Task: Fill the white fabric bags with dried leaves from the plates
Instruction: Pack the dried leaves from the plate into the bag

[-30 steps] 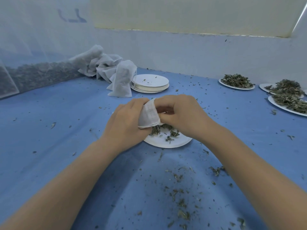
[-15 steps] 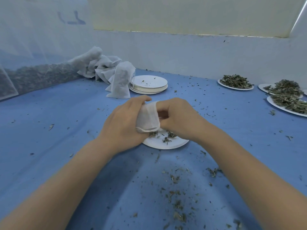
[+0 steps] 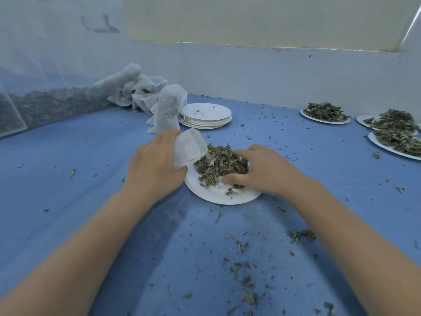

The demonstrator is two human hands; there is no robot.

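**Meanwhile, at the leaf plate: one hand on the bag, one in the pile**

Centrally on the blue table cover (image 3: 68, 179) sits a white paper plate (image 3: 218, 196) carrying a mound of dried leaves (image 3: 218, 164). The left hand (image 3: 155, 165) grasps a small white fabric bag (image 3: 189, 148), fingers curled around its lower part, so the bag stands tilted at the plate's left edge with its upper end leaning toward the mound. Whether the mouth of the bag is held apart is hard to judge from this angle. The right hand (image 3: 262, 168) lies over the right side of the mound, fingers bent into the leaves and thumb pressed along the near edge of the pile, gathering a clump.

Farther back, a stack of empty plates (image 3: 206, 116) rests on the cover, with a few crumbs on the top one. Just left of the stack, an upright white bag (image 3: 169, 108) leans in front of a heap of crumpled bags (image 3: 136, 90). Along the left side, a translucent mesh sack (image 3: 45, 106) shows dark leaf material through its wall. At far right, three more plates of leaves (image 3: 325, 112) sit near one another, well apart from the working plate. Loose leaf fragments (image 3: 243, 270) are scattered over the cover, thickest near the bottom of the view between the forearms.
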